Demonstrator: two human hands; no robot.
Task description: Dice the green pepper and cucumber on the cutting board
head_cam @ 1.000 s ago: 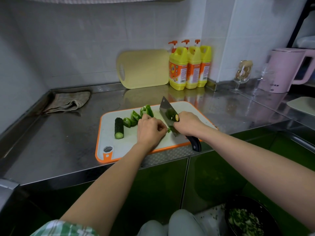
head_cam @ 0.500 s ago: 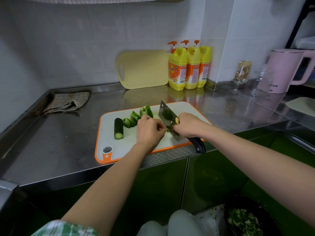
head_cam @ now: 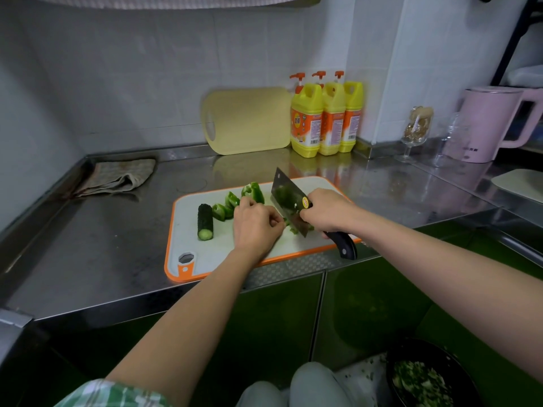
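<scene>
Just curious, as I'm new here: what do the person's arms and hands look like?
The left forearm and right forearm are bare. The left hand and right hand wear no gloves; no watch or ring shows. A green-and-white checked sleeve covers the left upper arm; no right sleeve is in view.

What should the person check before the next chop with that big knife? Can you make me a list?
1. Right hand grips the cleaver by its handle: ok.
2. Left hand holds the pepper strip with fingers curled: ok.
3. Left fingertips tucked back from the blade: cannot tell, they are hidden under the hand.
4. Cutting board lies flat on the counter: ok.
5. Cucumber and the other pepper pieces lie apart from the blade: ok.
6. How much strip is left to cut: cannot tell, the hands cover it.
</scene>
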